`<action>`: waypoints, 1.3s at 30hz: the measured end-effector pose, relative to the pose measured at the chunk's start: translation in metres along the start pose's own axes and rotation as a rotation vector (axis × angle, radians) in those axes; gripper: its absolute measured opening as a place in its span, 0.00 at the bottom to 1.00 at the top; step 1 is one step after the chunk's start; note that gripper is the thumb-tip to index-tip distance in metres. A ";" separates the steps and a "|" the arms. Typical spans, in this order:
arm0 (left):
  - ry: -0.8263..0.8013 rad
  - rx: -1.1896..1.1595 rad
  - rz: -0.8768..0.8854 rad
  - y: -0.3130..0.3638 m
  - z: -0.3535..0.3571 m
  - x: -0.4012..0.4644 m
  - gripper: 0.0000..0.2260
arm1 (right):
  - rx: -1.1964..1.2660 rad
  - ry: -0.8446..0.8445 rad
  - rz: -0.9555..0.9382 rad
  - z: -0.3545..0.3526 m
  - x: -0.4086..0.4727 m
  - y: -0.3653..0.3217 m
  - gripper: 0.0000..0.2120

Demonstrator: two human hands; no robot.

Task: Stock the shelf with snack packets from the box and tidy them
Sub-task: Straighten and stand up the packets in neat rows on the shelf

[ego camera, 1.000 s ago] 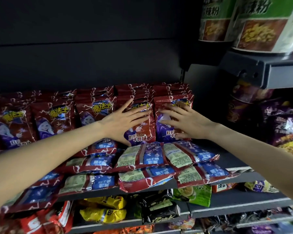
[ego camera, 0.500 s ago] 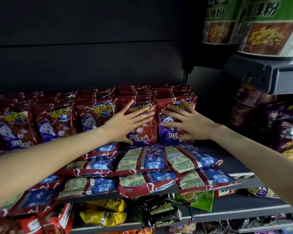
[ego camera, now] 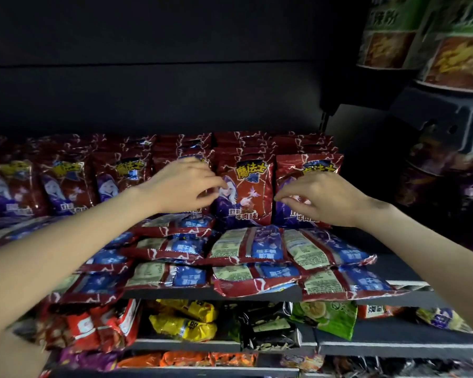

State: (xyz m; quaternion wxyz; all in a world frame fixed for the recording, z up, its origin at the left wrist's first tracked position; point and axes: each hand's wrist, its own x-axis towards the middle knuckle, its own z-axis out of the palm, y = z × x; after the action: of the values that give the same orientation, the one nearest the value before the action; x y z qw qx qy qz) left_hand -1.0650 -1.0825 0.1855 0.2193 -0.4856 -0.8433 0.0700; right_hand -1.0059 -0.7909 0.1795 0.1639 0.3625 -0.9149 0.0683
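On the dark metal shelf (ego camera: 399,268), loosely curled fingers (ego camera: 280,197) holding nothing might topple the upright red foil snack packets (ego camera: 243,192).

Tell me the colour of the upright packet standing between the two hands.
Dark red with white crackle lines, yellow lettering and a purple figure: the upright packet, clearest in the head view.

Both hands reached over a shelf (ego camera: 404,271) packed with red snack packets.
The left hand (ego camera: 180,186) and right hand (ego camera: 322,197), fingers curled, hovered before upright packets (ego camera: 245,192); more packets lay flat (ego camera: 249,244) in front.
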 end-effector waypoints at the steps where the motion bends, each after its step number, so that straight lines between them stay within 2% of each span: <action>1: -0.005 -0.047 -0.080 0.002 -0.009 -0.013 0.18 | 0.064 -0.024 0.018 -0.005 0.006 -0.012 0.14; 4: -0.061 -0.170 -0.241 0.001 -0.029 -0.058 0.17 | 0.259 -0.103 -0.043 -0.011 0.030 -0.048 0.11; 7: -0.212 -0.322 -0.354 -0.016 -0.041 -0.104 0.15 | 0.368 -0.192 -0.123 -0.005 0.058 -0.079 0.09; 13: -0.395 -0.517 -0.475 -0.058 -0.041 -0.181 0.20 | 0.100 -0.307 -0.186 0.033 0.107 -0.119 0.13; 17: -0.507 -0.538 -0.388 -0.065 -0.037 -0.190 0.18 | 0.000 -0.372 -0.139 0.048 0.127 -0.133 0.12; 19: -0.526 -0.483 -0.332 -0.066 -0.034 -0.190 0.14 | -0.032 -0.394 -0.133 0.049 0.132 -0.137 0.09; 22: -0.469 -0.341 -0.322 -0.071 -0.035 -0.190 0.10 | -0.088 -0.356 -0.131 0.045 0.136 -0.142 0.05; 25: -0.342 -0.213 -0.374 -0.092 -0.039 -0.186 0.11 | -0.050 -0.148 -0.082 0.043 0.148 -0.136 0.04; 28: -0.222 -0.182 -0.440 -0.125 -0.032 -0.170 0.13 | -0.031 -0.035 0.092 0.048 0.171 -0.120 0.05; 30: -0.222 -0.208 -0.486 -0.147 -0.018 -0.154 0.15 | -0.093 -0.047 0.245 0.054 0.187 -0.110 0.09; 33: -0.324 -0.191 -0.502 -0.168 0.006 -0.129 0.16 | -0.208 -0.069 0.363 0.060 0.208 -0.095 0.10; 35: -0.333 -0.098 -0.468 -0.167 0.015 -0.118 0.16 | -0.243 -0.116 0.379 0.061 0.217 -0.088 0.08; 37: -0.203 0.007 -0.385 -0.158 0.020 -0.118 0.17 | -0.298 -0.111 0.352 0.065 0.219 -0.085 0.08; 39: -0.035 0.018 -0.304 -0.145 0.021 -0.126 0.22 | -0.386 0.024 0.223 0.071 0.214 -0.086 0.11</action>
State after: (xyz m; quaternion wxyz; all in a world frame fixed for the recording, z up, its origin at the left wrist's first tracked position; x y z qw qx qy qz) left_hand -1.1339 -1.2633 0.1768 0.2171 -0.3493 -0.9101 0.0520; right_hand -1.1106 -1.0080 0.1880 0.2328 0.2202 -0.9433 -0.0861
